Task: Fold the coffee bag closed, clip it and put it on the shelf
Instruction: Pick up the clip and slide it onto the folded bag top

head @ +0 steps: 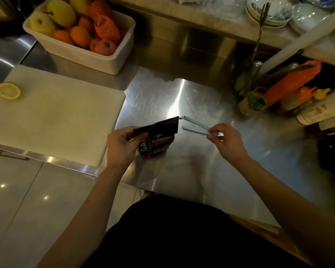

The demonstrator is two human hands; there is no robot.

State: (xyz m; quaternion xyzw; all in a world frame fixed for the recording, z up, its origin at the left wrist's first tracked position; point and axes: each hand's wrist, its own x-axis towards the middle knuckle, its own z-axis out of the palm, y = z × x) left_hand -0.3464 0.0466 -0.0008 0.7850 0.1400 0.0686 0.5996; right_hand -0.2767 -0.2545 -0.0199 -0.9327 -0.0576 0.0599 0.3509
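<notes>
A small dark coffee bag [160,139] with white lettering stands on the steel counter [182,97], its top flap folded over. My left hand [122,146] pinches the folded top at its left end. To the right, my right hand [225,140] holds a long pale blue bag clip [195,125] by its hinged end. The clip's two arms are spread apart and point left at the right edge of the fold, a small gap away from it. The shelf [211,18] runs along the back above the counter.
A white cutting board [56,117] with half a lemon [8,90] lies to the left. A tub of fruit [81,29] stands behind it. Bottles and a jar with greenery [251,102] crowd the right side. Stacked bowls [269,12] sit on the back ledge.
</notes>
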